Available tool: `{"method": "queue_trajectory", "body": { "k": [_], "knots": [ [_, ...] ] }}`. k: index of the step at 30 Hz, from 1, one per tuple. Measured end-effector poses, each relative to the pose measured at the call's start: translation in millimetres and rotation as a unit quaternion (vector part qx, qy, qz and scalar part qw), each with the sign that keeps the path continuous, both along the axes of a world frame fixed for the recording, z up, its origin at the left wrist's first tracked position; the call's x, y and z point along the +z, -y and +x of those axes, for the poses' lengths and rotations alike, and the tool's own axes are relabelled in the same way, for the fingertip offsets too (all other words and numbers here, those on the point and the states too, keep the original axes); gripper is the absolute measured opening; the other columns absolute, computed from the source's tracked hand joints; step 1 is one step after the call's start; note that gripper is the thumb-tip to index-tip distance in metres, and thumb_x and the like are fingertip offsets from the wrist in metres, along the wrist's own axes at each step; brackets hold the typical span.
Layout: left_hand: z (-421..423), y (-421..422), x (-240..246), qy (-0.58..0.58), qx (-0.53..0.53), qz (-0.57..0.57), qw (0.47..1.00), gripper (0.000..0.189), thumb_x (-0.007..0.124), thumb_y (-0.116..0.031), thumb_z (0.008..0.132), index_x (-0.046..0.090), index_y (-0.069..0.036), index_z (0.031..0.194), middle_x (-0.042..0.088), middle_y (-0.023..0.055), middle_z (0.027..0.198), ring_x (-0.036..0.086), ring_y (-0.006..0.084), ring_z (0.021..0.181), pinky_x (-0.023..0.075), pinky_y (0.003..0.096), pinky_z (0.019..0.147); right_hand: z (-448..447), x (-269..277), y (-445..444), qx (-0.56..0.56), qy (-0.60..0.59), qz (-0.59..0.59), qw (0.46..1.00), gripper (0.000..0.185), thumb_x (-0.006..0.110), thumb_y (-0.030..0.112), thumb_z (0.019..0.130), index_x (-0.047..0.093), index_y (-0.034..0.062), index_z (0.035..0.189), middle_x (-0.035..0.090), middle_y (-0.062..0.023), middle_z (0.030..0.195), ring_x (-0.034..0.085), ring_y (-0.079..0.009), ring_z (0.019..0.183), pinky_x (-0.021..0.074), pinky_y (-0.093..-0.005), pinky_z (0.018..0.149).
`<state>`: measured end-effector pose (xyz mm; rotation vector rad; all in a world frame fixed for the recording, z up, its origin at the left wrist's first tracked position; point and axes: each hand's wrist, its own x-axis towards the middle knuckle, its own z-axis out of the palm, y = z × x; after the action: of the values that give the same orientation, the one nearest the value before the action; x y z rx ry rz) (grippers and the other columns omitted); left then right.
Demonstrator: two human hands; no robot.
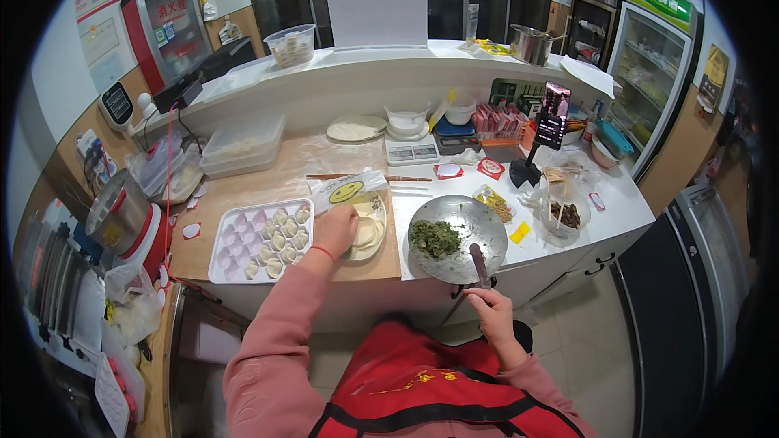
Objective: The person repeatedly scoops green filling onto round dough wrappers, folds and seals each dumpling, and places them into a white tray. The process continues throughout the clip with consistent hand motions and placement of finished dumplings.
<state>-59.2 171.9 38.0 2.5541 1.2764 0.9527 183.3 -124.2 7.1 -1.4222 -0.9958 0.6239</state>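
My left hand (338,229) is at the left edge of a plate (378,201) that holds a stack of round dough wrappers (366,232); its fingertips are hidden, so its hold cannot be told. A plastic bag with a smiley face (347,190) lies over the plate's far side. Left of this hand, a white tray (214,261) holds rows of filled dumplings (287,237) and bare hollows. My right hand (494,310) grips the handle of a spatula-like tool (479,263), whose far end is over a round metal bowl (487,225) with chopped green filling (436,239).
Behind the plate lie chopsticks (369,177), near a kitchen scale (412,153). A phone on a stand (552,115) and a plastic tub of dark food (566,217) are to the right. Lidded plastic boxes (243,145) stand back left. A steel pot (118,213) is far left.
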Motion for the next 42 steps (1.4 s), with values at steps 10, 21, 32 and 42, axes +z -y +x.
{"method": "queue_trajectory", "body": {
  "k": [10, 21, 32, 42],
  "knots": [
    [-10, 5, -27, 0.402, 0.044, -0.159, 0.9, 0.019, 0.052, -0.018, 0.096, 0.058, 0.0, 0.102, 0.066, 0.0134, 0.093, 0.062, 0.0221, 0.082, 0.0497, 0.0349, 0.075, -6, -2, 0, 0.009, 0.011, 0.0, 1.0, 0.015, 0.067, 0.008, 0.089, 0.074, 0.001, 0.1, 0.065, -0.0032, 0.084, 0.059, -0.0101, 0.079, 0.0457, -0.0238, 0.071],
    [27, 82, -26, 0.635, -0.123, -0.491, 0.584, 0.024, 0.056, -0.015, 0.099, 0.058, 0.0, 0.119, 0.067, 0.0098, 0.111, 0.068, 0.0208, 0.098, 0.058, 0.0365, 0.085, -10, -2, 3, 0.013, 0.014, -0.011, 1.0, 0.015, 0.067, 0.009, 0.089, 0.074, 0.001, 0.099, 0.068, -0.0052, 0.088, 0.062, -0.0123, 0.083, 0.0478, -0.0254, 0.075],
    [59, 144, -25, 0.68, -0.169, -0.596, 0.393, 0.036, 0.049, -0.021, 0.103, 0.05, 0.008, 0.125, 0.063, 0.0206, 0.119, 0.062, 0.0298, 0.114, 0.0502, 0.0399, 0.1, -6, 3, 5, -0.011, 0.083, 0.0, 0.997, 0.022, 0.061, 0.006, 0.09, 0.071, 0.0017, 0.109, 0.068, -0.0064, 0.085, 0.063, -0.0112, 0.08, 0.0497, -0.0275, 0.075],
    [63, 157, -40, 0.644, -0.091, -0.618, 0.442, 0.03, 0.046, -0.012, 0.103, 0.048, 0.008, 0.126, 0.06, 0.0237, 0.122, 0.061, 0.034, 0.113, 0.0504, 0.0432, 0.099, 23, 33, -10, -0.042, 0.207, -0.068, 0.975, 0.032, 0.055, 0.003, 0.09, 0.064, 0.0099, 0.119, 0.067, -0.014, 0.079, 0.067, -0.0316, 0.075, 0.0508, -0.038, 0.068]
  ]
}}
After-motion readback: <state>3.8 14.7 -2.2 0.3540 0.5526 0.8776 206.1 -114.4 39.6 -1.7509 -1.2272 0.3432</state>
